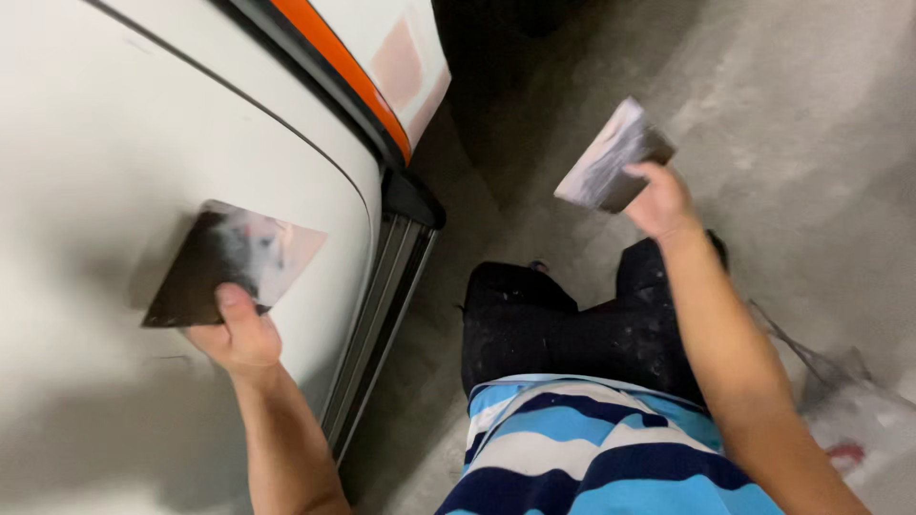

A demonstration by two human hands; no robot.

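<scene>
My left hand (pixel 239 334) grips a thin metal spreader blade (pixel 234 259) smeared with pale filler and presses its flat face against the white car body panel (pixel 105 162). My right hand (pixel 658 200) holds a second flat metal blade (pixel 613 157), also smeared with filler, up in the air over the concrete floor, away from the car.
An orange stripe (pixel 339 62) and a dark trim line run along the car above the panel. A ribbed grey sill (pixel 377 305) edges the panel's right side. Grey concrete floor (pixel 792 105) lies to the right, with crumpled plastic sheet (pixel 849 410) at lower right. My dark trousers and striped shirt fill the bottom centre.
</scene>
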